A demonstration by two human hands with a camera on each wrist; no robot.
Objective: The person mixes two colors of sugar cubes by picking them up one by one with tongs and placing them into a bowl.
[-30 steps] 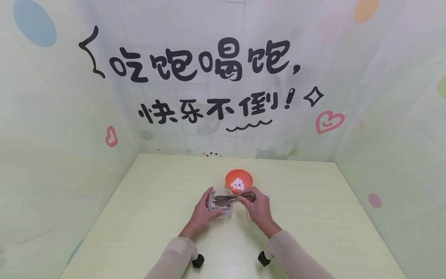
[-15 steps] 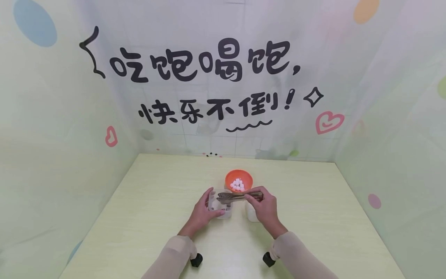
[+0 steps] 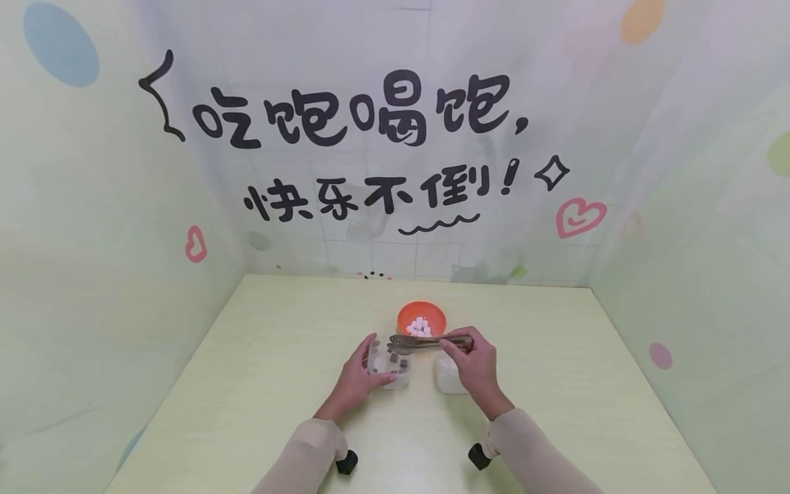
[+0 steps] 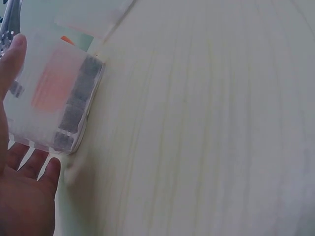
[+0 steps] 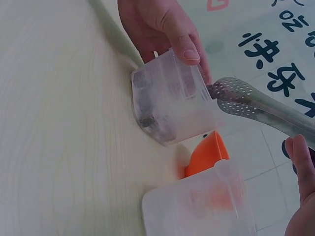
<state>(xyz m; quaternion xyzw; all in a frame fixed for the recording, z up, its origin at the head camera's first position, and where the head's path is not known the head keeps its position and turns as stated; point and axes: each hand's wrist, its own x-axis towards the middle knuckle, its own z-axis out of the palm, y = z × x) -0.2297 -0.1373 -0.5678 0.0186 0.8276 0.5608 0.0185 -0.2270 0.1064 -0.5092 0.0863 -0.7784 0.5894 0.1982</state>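
Note:
My left hand (image 3: pixel 356 376) grips a small clear plastic container (image 3: pixel 398 382), thumb on the near side and fingers around the left. Inside it lie several dark brownish cubes (image 5: pixel 147 121), scattered over the bottom. With my right hand (image 3: pixel 476 360) I hold metal tongs (image 3: pixel 426 343) with perforated tips, which point left over the container's rim. A small dark cube (image 5: pixel 212 91) shows at the tong tips in the right wrist view. Behind the tongs stands an orange bowl (image 3: pixel 422 306) with several white cubes (image 3: pixel 420 324) in it, partly covered by the tongs in the head view.
A second translucent container (image 3: pixel 447 381) stands on the table beneath my right hand, partly hidden by it. The pale wood-patterned table (image 3: pixel 278 343) runs back to a printed cloth wall (image 3: pixel 296 240), with side walls left and right.
My right hand has moved right and a little upward with the tongs, whose tips went from inside the container to above its rim. The left hand stays on the container.

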